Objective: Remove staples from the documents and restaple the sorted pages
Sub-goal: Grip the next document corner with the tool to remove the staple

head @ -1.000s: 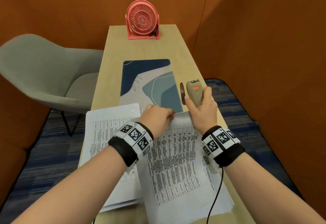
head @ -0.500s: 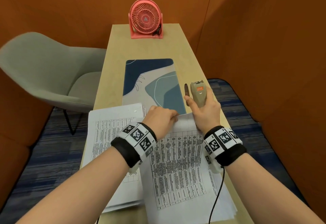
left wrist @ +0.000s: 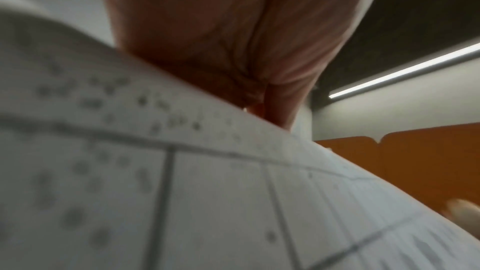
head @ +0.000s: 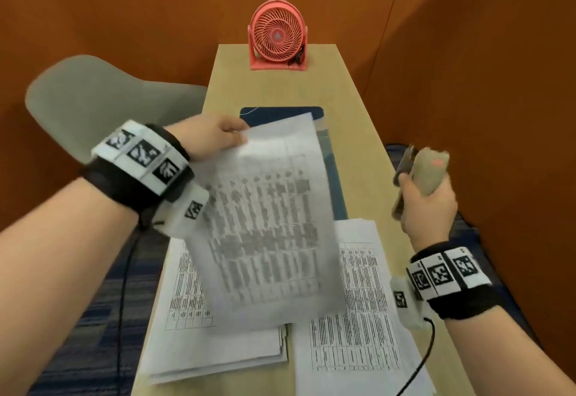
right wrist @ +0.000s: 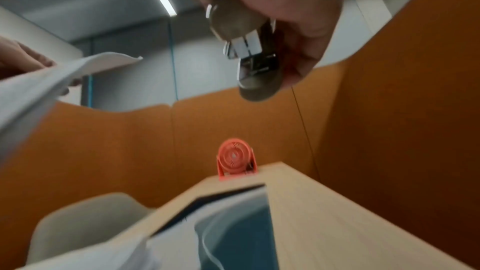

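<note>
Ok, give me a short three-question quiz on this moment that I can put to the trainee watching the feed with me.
1. True or false: the stapler lies on the table.
2. Which hand holds the lifted sheet? A) left hand B) right hand C) both
3. Fill in: at the far end of the table stands a pink ____.

Key:
1. False: the right hand grips it in the air, beside the table's right edge.
2. A: the left hand pinches its top corner, above the paper stacks.
3. fan
</note>
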